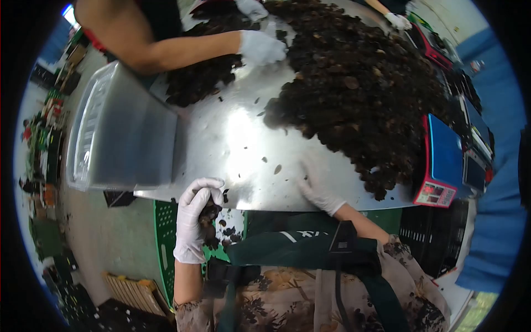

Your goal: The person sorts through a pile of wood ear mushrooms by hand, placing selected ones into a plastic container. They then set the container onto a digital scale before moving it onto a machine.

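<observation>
My left hand (pixel 193 221), in a white glove, is curled at the table's near edge around some dark brown roundish pieces (pixel 210 213); their exact kind I cannot make out. Below it, more such pieces lie on a white surface inside a green crate (pixel 165 232). My right hand (pixel 321 193), also gloved, reaches over the metal table (pixel 215 144) with its fingers stretched out and slightly blurred. Nothing shows in its grip. A few small bits (pixel 277 169) lie between my hands and the large dark heap (pixel 359 88).
A clear plastic bin (pixel 121 133) stands at the table's left edge. Red-and-blue boxes (pixel 442 155) line the right side. Across the table, a co-worker's gloved hand (pixel 263 48) touches the pieces, and another person's gloved hand (pixel 398 21) is at the far right.
</observation>
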`<state>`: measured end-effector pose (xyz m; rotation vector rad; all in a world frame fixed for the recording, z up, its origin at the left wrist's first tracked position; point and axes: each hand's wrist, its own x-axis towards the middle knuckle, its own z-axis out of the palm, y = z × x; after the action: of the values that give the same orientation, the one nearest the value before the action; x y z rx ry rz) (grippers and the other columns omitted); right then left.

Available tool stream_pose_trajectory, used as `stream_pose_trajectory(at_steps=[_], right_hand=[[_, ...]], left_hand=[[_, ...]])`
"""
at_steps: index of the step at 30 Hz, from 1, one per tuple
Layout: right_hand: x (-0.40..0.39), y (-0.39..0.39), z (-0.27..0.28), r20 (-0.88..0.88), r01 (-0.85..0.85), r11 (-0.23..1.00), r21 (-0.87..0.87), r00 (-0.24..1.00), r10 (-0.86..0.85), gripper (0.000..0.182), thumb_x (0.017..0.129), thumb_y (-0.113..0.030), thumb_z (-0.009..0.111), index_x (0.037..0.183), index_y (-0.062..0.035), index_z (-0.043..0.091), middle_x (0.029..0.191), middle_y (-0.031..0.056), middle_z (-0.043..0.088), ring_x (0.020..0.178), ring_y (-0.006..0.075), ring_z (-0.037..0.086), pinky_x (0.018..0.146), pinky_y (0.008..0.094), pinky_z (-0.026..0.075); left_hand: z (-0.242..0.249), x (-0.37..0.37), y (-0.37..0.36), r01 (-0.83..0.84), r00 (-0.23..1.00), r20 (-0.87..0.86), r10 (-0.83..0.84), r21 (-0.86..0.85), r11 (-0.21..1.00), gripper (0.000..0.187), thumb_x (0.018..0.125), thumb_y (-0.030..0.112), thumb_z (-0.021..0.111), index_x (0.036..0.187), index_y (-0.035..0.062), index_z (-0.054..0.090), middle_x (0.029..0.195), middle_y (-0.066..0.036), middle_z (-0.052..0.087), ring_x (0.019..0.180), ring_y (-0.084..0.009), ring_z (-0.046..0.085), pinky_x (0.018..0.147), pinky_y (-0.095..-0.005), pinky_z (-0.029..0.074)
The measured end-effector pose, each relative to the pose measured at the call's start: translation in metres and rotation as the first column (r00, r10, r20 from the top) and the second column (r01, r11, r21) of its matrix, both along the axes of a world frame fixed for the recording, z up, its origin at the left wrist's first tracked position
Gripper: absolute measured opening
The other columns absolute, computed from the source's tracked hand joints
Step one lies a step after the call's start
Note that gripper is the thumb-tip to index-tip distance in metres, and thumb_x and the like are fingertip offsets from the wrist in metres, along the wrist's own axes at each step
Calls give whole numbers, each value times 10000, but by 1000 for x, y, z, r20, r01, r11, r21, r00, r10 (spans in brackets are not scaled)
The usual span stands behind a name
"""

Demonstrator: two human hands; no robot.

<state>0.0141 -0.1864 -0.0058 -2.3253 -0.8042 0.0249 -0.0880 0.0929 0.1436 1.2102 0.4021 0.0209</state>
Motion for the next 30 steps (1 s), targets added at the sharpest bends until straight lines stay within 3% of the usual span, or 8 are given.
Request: stream_pose_trajectory(at_steps=[2,5,9,12,16,19,23,30], right_hand=[[-1,-1,-9,242,191,934,-301,963,-119,653,832,-271,681,1356,53,464,1446,256,410,1372,392,376,1154,467,289],[-12,57,-27,147,-155,985,-74,975,164,728,826,-320,690,1394,50,425,1496,259,339,1377,391,366,1151,465,288],[-60,161,36,-379,-776,538,331,413,828,627,887,-392,617,1372,-25,466,1411,232,446,1313,380,438,1112,475,347],[-60,169,63,-152,-820,490,297,466,872,550,903,-390,590,1318,-40,506,1326,218,510,1251,382,485,1080,475,381],[-12,136,18,61,-249,966,-72,965,253,603,859,-291,660,1324,52,488,1382,293,441,1301,422,406,1128,463,321],[-29,119,9,188,-277,913,-299,921,341,687,856,-296,672,1385,64,424,1467,297,362,1407,443,283,1158,461,291],[-66,170,18,-65,-953,279,120,273,960,645,852,-265,660,1419,-51,439,1439,223,429,1328,393,431,1101,453,380],[2,197,79,7,-647,729,222,749,663,246,903,-213,619,1071,-36,653,1150,139,645,1088,313,603,955,399,479]], left_hand=[[-1,-4,1,-24,999,37,25,-7,1000,224,947,171,608,1064,-14,652,786,-17,600,744,-86,538,689,-209,407],[0,-5,6,-29,999,46,28,27,999,234,949,191,618,1069,-6,657,800,-20,605,751,-88,543,697,-212,417],[16,-6,9,-8,999,52,5,40,999,225,949,196,617,1064,8,661,803,-11,603,735,-78,536,665,-207,414],[24,-20,18,-32,996,89,26,75,997,226,952,201,612,1066,11,658,804,-1,597,728,-66,526,652,-202,405],[13,-49,32,-212,977,66,203,180,961,326,940,326,599,1075,33,642,768,13,561,636,-44,448,554,-190,326],[5,-67,44,-285,958,68,277,208,936,317,949,326,581,1071,40,645,769,17,564,627,-40,440,548,-190,320],[11,-62,47,-291,954,110,279,109,950,248,958,218,585,1090,19,652,816,-3,603,725,-61,533,663,-194,415],[-2,-86,56,-266,962,69,264,16,964,282,947,268,614,1051,10,657,810,-20,611,790,-104,549,749,-240,419]])
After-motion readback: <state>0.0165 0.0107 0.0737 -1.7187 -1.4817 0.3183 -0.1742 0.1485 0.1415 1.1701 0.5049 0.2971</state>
